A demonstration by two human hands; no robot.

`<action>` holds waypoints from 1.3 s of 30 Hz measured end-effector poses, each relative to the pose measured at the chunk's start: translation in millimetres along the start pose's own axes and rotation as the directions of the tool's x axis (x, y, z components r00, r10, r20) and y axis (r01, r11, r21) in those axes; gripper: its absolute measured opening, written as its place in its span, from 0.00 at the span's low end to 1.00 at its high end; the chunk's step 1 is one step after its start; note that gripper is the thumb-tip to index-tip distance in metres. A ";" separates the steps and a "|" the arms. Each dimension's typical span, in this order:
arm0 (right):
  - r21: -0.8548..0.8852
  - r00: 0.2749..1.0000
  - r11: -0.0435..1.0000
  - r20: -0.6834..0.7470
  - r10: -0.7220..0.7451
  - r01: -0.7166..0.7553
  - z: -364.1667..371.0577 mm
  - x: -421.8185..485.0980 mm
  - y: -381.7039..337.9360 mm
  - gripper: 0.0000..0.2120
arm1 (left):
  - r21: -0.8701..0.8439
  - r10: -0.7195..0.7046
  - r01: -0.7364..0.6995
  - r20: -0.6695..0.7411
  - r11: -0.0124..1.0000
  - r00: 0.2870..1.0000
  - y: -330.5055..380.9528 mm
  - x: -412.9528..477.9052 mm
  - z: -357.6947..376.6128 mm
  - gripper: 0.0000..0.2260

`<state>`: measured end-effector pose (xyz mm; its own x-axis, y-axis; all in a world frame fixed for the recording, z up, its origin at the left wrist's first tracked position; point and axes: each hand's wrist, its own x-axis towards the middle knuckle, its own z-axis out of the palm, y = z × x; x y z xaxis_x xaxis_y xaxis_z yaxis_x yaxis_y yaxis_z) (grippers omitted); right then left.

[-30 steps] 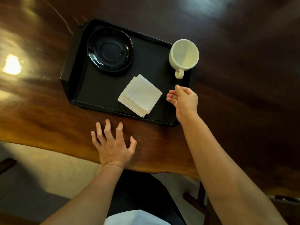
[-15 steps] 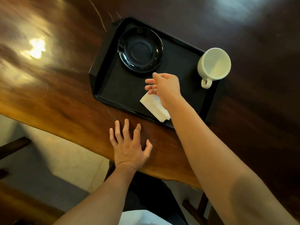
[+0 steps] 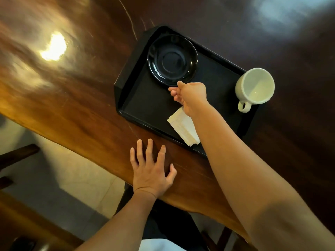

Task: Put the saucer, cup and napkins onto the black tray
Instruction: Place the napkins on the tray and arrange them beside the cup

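A black tray (image 3: 145, 105) lies on the dark wooden table. The black saucer (image 3: 172, 59) sits in its far left corner. A white cup (image 3: 255, 86) stands at the tray's far right edge, handle toward me. A stack of white napkins (image 3: 183, 126) rests by the tray's near rim, partly hidden under my right forearm. My right hand (image 3: 190, 96) hovers over the tray with its fingertips at the saucer's near rim; whether it grips the rim is unclear. My left hand (image 3: 151, 169) lies flat on the table near its front edge, fingers spread.
The wooden table (image 3: 72, 105) runs far to the left and right of the tray, with a bright lamp glare (image 3: 53, 47) on it. Below its front edge are a pale floor and dark chair parts (image 3: 16, 156).
My right hand has moved left from beside the cup, across the napkins, to the saucer's near rim. The view has swung, shifting the tray rightward. My left hand stays flat on the table.
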<state>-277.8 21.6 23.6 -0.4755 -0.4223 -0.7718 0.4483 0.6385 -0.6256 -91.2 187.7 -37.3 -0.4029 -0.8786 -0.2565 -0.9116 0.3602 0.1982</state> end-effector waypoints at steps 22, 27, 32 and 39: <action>-0.612 0.879 0.682 0.046 -0.474 0.400 -78.4 -47.6 38.4 0.15 | 0.008 -0.019 0.019 0.020 1.000 1.000 1.6 -0.8 2.8 0.29; -0.826 0.841 0.319 0.301 -0.450 0.466 -89.0 -69.5 82.0 0.23 | 0.017 0.006 -0.006 -0.005 1.000 1.000 1.0 -2.7 2.7 0.28; -0.884 0.839 0.147 0.354 -0.413 0.444 -78.5 -71.9 98.7 0.24 | 0.021 0.002 -0.001 -0.036 1.000 0.999 2.0 -2.6 3.1 0.28; -0.898 0.804 0.082 0.341 -0.487 0.431 -76.5 -59.3 95.2 0.24 | 0.039 0.000 0.002 -0.041 0.999 0.999 1.8 -2.9 5.1 0.28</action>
<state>-264.8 156.7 18.5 -0.3421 -0.8702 -0.3545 -0.8484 0.4483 -0.2815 -92.0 192.5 -41.1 -0.3992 -0.8908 -0.2172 -0.9147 0.3708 0.1605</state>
